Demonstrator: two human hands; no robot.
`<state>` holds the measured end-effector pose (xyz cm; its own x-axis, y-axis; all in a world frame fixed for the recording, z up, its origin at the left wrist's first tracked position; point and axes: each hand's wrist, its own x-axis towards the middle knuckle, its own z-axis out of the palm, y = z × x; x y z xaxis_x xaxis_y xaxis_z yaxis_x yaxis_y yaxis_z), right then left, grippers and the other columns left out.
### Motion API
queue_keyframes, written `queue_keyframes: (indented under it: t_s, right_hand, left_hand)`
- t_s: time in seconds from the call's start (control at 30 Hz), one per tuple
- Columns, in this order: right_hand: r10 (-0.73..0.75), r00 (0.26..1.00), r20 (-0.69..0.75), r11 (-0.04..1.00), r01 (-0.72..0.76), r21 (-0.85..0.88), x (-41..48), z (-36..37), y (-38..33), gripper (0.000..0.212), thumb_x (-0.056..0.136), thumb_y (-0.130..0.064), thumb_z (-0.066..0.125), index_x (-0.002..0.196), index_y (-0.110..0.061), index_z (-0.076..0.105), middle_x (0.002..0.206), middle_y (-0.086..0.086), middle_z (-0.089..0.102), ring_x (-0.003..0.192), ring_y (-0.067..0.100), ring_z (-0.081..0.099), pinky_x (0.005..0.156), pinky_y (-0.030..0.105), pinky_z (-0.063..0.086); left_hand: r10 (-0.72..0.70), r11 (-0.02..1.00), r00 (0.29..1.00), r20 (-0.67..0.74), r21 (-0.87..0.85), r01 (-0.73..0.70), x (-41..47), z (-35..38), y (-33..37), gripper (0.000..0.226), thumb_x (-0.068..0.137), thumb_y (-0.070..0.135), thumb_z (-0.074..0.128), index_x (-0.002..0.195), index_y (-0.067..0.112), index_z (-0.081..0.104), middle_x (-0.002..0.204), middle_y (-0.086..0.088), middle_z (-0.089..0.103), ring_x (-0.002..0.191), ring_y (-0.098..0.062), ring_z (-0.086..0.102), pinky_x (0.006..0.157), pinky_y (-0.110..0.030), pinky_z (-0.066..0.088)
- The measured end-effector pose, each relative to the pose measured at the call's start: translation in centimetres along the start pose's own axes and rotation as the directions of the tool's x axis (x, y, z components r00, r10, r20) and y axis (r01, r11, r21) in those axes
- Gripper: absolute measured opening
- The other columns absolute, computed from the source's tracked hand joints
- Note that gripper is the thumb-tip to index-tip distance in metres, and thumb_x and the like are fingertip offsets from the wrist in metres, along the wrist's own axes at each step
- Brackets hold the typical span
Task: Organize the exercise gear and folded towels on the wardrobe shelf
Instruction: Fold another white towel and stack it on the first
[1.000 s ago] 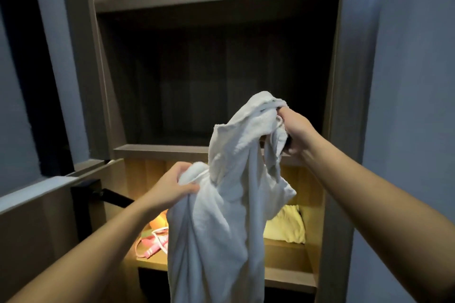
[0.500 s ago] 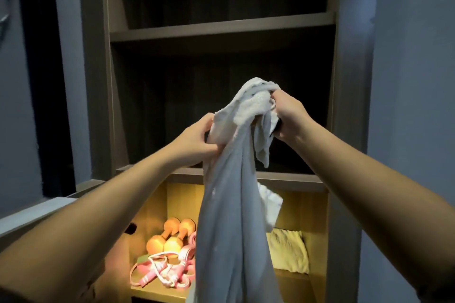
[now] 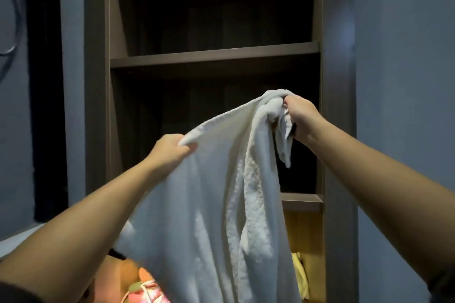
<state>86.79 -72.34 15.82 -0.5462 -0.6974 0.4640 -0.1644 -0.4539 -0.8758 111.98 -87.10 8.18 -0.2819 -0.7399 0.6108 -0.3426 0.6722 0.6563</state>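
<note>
A large white towel (image 3: 211, 204) hangs unfolded in front of the wardrobe, held up by both hands. My left hand (image 3: 170, 150) grips its upper edge at the left. My right hand (image 3: 299, 115) grips a bunched corner higher up at the right, and a short tail of cloth dangles below that fist. The towel covers most of the lit lower shelf (image 3: 301, 199). A folded yellow towel (image 3: 299, 275) shows at the towel's right edge. Pink and orange exercise gear (image 3: 145, 290) peeks out below at the left.
The wooden wardrobe has a dark middle compartment behind the towel and an upper shelf board (image 3: 214, 55) above it. A blue-grey wall (image 3: 403, 81) stands at the right. At the left is a dark opening (image 3: 46, 106) and a pale ledge (image 3: 14, 238).
My left hand has slid left and down along the towel's top edge, away from my right hand, spreading the cloth wider. The view has tilted upward, so less of the lower shelf shows.
</note>
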Motion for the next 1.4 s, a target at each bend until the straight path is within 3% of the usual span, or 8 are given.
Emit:
queue_keyframes:
  t_s: [0.23, 0.33, 0.4, 0.63, 0.77, 0.9, 1.17, 1.4]
  right_hand:
    - [0.093, 0.957, 0.276, 0.820, 0.084, -0.566, -0.9, -1.6, -2.8, 0.018, 0.079, -0.034, 0.068, 0.087, -0.019, 0.072, 0.093, 0.009, 0.072, 0.089, 0.025, 0.068, 0.084, 0.041, 0.055]
    - [0.271, 0.907, 0.322, 0.692, 0.049, -0.720, -1.4, -1.5, -2.8, 0.014, 0.089, -0.028, 0.065, 0.090, -0.014, 0.064, 0.085, 0.004, 0.064, 0.076, 0.019, 0.061, 0.067, 0.030, 0.052]
    - [0.164, 0.940, 0.300, 0.594, 0.149, -0.791, -1.7, -0.9, -2.0, 0.014, 0.092, -0.019, 0.057, 0.090, -0.006, 0.063, 0.077, 0.006, 0.060, 0.073, 0.020, 0.059, 0.056, 0.019, 0.047]
    - [0.006, 0.994, 0.105, 0.852, 0.050, -0.521, -1.4, 0.0, -1.3, 0.022, 0.087, -0.021, 0.056, 0.100, -0.013, 0.071, 0.094, 0.013, 0.068, 0.078, 0.023, 0.063, 0.061, 0.028, 0.046]
    - [-0.048, 0.934, 0.353, 0.842, 0.228, -0.488, -2.4, 1.7, -0.9, 0.021, 0.085, -0.015, 0.062, 0.092, -0.027, 0.077, 0.103, 0.005, 0.072, 0.091, 0.019, 0.064, 0.062, 0.022, 0.050]
    - [0.151, 0.794, 0.589, 0.714, 0.324, -0.620, -3.2, 2.8, -0.8, 0.044, 0.077, -0.063, 0.070, 0.115, -0.041, 0.064, 0.117, -0.001, 0.066, 0.107, 0.019, 0.061, 0.088, 0.038, 0.052]
    - [-0.045, 0.947, 0.318, 0.797, 0.226, -0.560, -2.6, 3.8, 2.2, 0.020, 0.067, -0.032, 0.074, 0.079, -0.016, 0.072, 0.077, 0.004, 0.067, 0.069, 0.015, 0.061, 0.059, 0.026, 0.047]
    - [-0.132, 0.965, 0.228, 0.915, 0.207, -0.347, -2.7, 3.9, 1.8, 0.018, 0.070, -0.027, 0.072, 0.079, -0.013, 0.065, 0.080, 0.007, 0.063, 0.071, 0.019, 0.062, 0.059, 0.028, 0.048]
  left_hand:
    - [0.062, 0.996, 0.977, -0.204, -0.057, -0.075, 2.2, -2.0, 5.0, 0.024, 0.084, 0.024, 0.057, 0.064, 0.014, 0.050, 0.066, -0.002, 0.051, 0.065, -0.017, 0.048, 0.060, -0.032, 0.037]
    - [0.091, 0.995, 0.978, -0.186, -0.015, -0.095, 2.3, -1.7, 5.5, 0.026, 0.087, 0.027, 0.056, 0.068, 0.011, 0.052, 0.067, -0.003, 0.050, 0.065, -0.017, 0.047, 0.060, -0.032, 0.037]
    - [0.108, 0.994, 0.978, -0.178, -0.006, -0.111, 2.3, -1.5, 5.3, 0.028, 0.090, 0.029, 0.056, 0.075, 0.005, 0.057, 0.071, -0.007, 0.053, 0.067, -0.018, 0.049, 0.061, -0.033, 0.038]
    - [0.166, 0.986, 0.967, -0.194, 0.029, -0.164, 2.0, -1.9, 5.7, 0.025, 0.093, 0.030, 0.055, 0.081, 0.009, 0.063, 0.077, -0.003, 0.060, 0.071, -0.017, 0.054, 0.061, -0.032, 0.041]
    - [0.232, 0.972, 0.970, -0.066, -0.020, -0.234, 1.5, -1.0, 8.0, 0.020, 0.093, 0.030, 0.059, 0.087, 0.012, 0.065, 0.084, -0.005, 0.064, 0.077, -0.016, 0.058, 0.068, -0.033, 0.044]
    - [0.281, 0.959, 0.956, 0.083, -0.063, -0.277, 0.8, -0.1, 9.6, 0.007, 0.091, 0.026, 0.064, 0.092, 0.023, 0.070, 0.087, 0.000, 0.069, 0.079, -0.011, 0.064, 0.067, -0.027, 0.049]
    - [0.278, 0.948, 0.957, 0.085, -0.183, -0.259, -0.6, 0.2, 8.9, 0.018, 0.090, 0.040, 0.067, 0.084, 0.024, 0.068, 0.092, -0.001, 0.070, 0.084, -0.012, 0.064, 0.071, -0.025, 0.051]
    - [0.099, 0.995, 0.727, 0.679, -0.073, -0.068, -3.7, 1.9, 5.2, 0.055, 0.075, 0.047, 0.081, 0.124, 0.039, 0.055, 0.115, 0.016, 0.066, 0.104, -0.001, 0.065, 0.081, -0.020, 0.055]
